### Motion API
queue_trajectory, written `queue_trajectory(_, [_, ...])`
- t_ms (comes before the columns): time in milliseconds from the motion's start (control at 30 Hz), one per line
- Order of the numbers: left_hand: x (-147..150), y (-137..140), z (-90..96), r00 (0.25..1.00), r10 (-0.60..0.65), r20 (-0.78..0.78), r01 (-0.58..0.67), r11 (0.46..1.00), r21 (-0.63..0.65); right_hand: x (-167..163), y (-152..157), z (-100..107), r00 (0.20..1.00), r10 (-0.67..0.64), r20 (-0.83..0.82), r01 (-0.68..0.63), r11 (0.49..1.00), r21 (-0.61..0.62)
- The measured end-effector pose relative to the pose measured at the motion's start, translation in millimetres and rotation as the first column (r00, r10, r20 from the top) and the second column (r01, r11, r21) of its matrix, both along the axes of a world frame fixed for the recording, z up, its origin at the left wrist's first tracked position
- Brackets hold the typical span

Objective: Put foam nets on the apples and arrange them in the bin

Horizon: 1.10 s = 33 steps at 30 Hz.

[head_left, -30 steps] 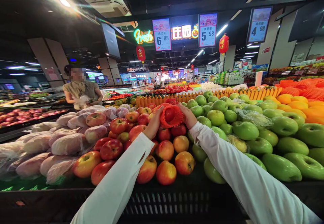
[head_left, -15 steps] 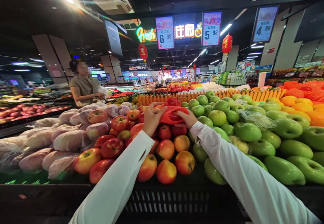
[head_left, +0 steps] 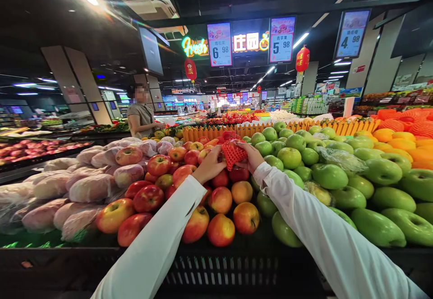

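Above my hands: open air over the piled fruit.
Left: red apples [head_left: 149, 198] packed tight beside my left hand [head_left: 210, 166].
Right: green apples [head_left: 329, 176] crowd my right hand [head_left: 252, 157].
Ahead: orange fence [head_left: 209, 133], seemingly close behind.
Near edge: black crate [head_left: 223, 272] wall under my sleeves.

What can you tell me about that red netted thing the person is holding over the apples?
The red net sleeve is a soft foam-like mesh with open diamond holes, bunched around what looks like a red apple. It is held just above the pile of red apples, beside the green apples. The left hand grips its left side; the right hand pinches its right edge.
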<state>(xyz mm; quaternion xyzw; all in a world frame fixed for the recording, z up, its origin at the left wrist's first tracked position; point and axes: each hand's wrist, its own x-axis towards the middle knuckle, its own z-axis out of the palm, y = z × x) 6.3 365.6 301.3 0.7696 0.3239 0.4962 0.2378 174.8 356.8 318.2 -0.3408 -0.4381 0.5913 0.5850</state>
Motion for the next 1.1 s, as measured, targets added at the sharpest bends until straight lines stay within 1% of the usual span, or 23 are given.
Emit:
queue_trajectory(67, [0.3,-3.7,-0.1,0.993,-0.117,-0.017,0.116,0.993,-0.025,0.5,1.6,-1.8,1.000,-0.009,0.001,0.009,1.000,0.005])
queue_trajectory(100, [0.6,-5.5,-0.2,0.988,-0.151,-0.028,0.150,0.988,-0.034,0.4,1.9,-2.3,1.000,0.002,-0.003,-0.002,1.000,0.007])
queue_trajectory(133, [0.9,-7.1,-0.3,0.986,-0.165,-0.035,0.164,0.986,-0.037,0.1,2.1,-2.6,1.000,0.022,-0.008,-0.022,1.000,0.008])
queue_trajectory(200, [1.8,-10.0,-0.2,0.988,-0.147,-0.035,0.146,0.989,-0.032,-0.6,1.7,-2.5,0.997,0.076,-0.010,-0.076,0.997,0.013])
queue_trajectory(267, [2.9,-12.1,0.6,0.994,-0.110,-0.017,0.109,0.994,-0.024,-1.5,-0.1,-1.0,0.993,0.114,0.031,-0.114,0.993,0.009])
queue_trajectory(400, [4.5,-11.4,1.6,0.998,-0.025,0.060,0.025,1.000,-0.005,-2.7,-9.2,6.1,0.974,0.082,0.211,-0.081,0.997,-0.013])
queue_trajectory(433, [4.7,-10.3,1.3,0.997,0.005,0.080,-0.006,1.000,0.003,-2.8,-11.9,8.1,0.963,0.097,0.251,-0.095,0.995,-0.019])
queue_trajectory(533, [5.2,-7.1,0.6,0.982,0.109,0.151,-0.115,0.993,0.029,-2.7,-16.7,10.0,0.925,0.195,0.327,-0.192,0.981,-0.044])
queue_trajectory(567, [5.2,-6.6,0.9,0.971,0.147,0.186,-0.157,0.987,0.036,-2.5,-16.6,8.7,0.914,0.200,0.354,-0.198,0.979,-0.042])
queue_trajectory(633, [4.4,-6.3,3.1,0.933,0.238,0.272,-0.260,0.964,0.050,-2.0,-13.6,3.3,0.870,0.127,0.477,-0.153,0.988,0.016])
queue_trajectory(667, [3.3,-6.3,5.0,0.899,0.302,0.318,-0.334,0.941,0.051,-1.7,-11.2,-0.3,0.817,0.072,0.572,-0.133,0.989,0.067])
queue_trajectory(700, [1.7,-6.2,7.2,0.849,0.380,0.367,-0.423,0.905,0.041,-1.3,-8.9,-4.0,0.738,0.024,0.675,-0.144,0.982,0.123])
queue_trajectory(767, [-2.5,-5.5,12.2,0.709,0.542,0.451,-0.601,0.799,-0.016,-0.5,-5.2,-10.2,0.534,-0.034,0.845,-0.268,0.941,0.208])
queue_trajectory(800, [-4.7,-4.9,14.6,0.630,0.610,0.481,-0.671,0.739,-0.057,-0.1,-4.4,-12.0,0.445,-0.046,0.894,-0.344,0.913,0.219])
queue_trajectory(833, [-6.5,-4.3,16.9,0.557,0.662,0.501,-0.725,0.682,-0.096,0.3,-4.3,-13.0,0.388,-0.054,0.920,-0.399,0.890,0.220])
queue_trajectory(867, [-7.5,-3.8,18.9,0.504,0.699,0.507,-0.763,0.636,-0.118,0.6,-4.8,-13.2,0.358,-0.062,0.932,-0.426,0.877,0.222])
queue_trajectory(900, [-7.7,-3.3,20.8,0.475,0.723,0.500,-0.790,0.601,-0.119,0.8,-5.6,-12.8,0.348,-0.074,0.935,-0.430,0.874,0.229])
queue_trajectory(967, [-4.8,-2.1,24.2,0.477,0.765,0.432,-0.830,0.554,-0.065,1.1,-7.4,-11.3,0.335,-0.106,0.936,-0.413,0.876,0.247])
queue_trajectory(1033, [1.2,1.5,28.1,0.505,0.825,0.255,-0.855,0.519,0.013,1.0,-8.1,-10.4,0.308,-0.140,0.941,-0.419,0.868,0.266])
queue_trajectory(1100, [7.3,10.6,33.5,0.489,0.872,0.007,-0.870,0.487,0.077,0.3,-7.1,-11.0,0.282,-0.159,0.946,-0.430,0.861,0.273])
